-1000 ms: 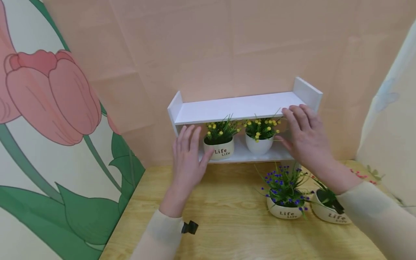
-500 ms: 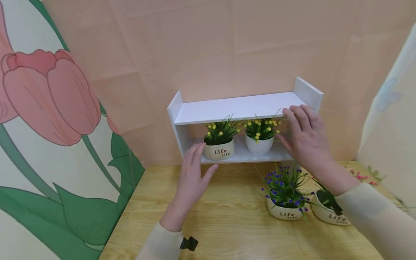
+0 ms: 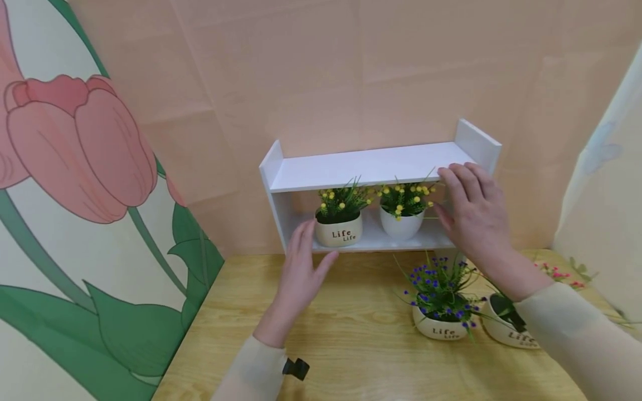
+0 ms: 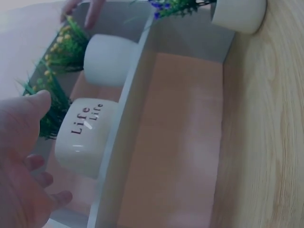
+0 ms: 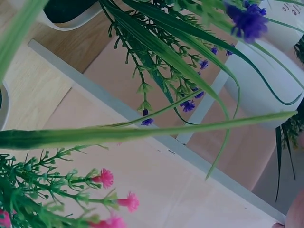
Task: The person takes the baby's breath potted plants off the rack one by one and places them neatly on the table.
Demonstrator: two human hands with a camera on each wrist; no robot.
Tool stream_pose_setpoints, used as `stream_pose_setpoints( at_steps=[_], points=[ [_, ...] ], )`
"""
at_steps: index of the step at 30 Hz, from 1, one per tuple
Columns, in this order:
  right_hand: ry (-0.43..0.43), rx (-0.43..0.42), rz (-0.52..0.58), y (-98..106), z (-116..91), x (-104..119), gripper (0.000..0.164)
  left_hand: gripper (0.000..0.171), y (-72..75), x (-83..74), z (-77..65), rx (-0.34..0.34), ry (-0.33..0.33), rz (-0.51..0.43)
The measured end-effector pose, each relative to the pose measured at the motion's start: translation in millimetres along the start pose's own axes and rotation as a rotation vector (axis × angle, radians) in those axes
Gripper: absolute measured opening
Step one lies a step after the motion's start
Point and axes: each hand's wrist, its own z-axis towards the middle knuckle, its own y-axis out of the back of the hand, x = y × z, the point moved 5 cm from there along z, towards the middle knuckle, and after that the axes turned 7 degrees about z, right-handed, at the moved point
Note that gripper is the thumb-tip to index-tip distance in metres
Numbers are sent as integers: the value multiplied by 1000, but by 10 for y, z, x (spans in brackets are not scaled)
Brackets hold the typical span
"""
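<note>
At the right end of the white shelf (image 3: 366, 167), your right hand (image 3: 476, 217) grips the upper board's front edge, fingers curled over it, thumb below. By the shelf's left end, your left hand (image 3: 301, 273) has its fingers released, just beside the cream "Life" pot (image 3: 338, 235) on the lower board; whether they touch is unclear. Right of centre on that board stands a white pot (image 3: 401, 226). Before the shelf's right end, a purple-flowered pot (image 3: 438, 329) and a pink-flowered pot (image 3: 501, 331) sit on the counter (image 3: 361, 334).
</note>
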Motion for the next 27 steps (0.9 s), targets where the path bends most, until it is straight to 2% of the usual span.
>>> stream_pose_setpoints(
  at_steps=[9, 17, 23, 27],
  points=[
    [-13, 20, -21, -18, -10, -9, 87, 103, -111, 94, 168, 9, 105, -56],
    [-25, 19, -30, -20, -10, -1, 87, 107, -225, 150, 387, -1, 127, -127],
    [-21, 16, -23, -15, -10, 15, 86, 107, -321, 187, 523, 71, 196, -150],
    [-20, 19, -23, -13, -7, 15, 87, 108, -362, 199, 570, 102, 215, -149]
  ],
)
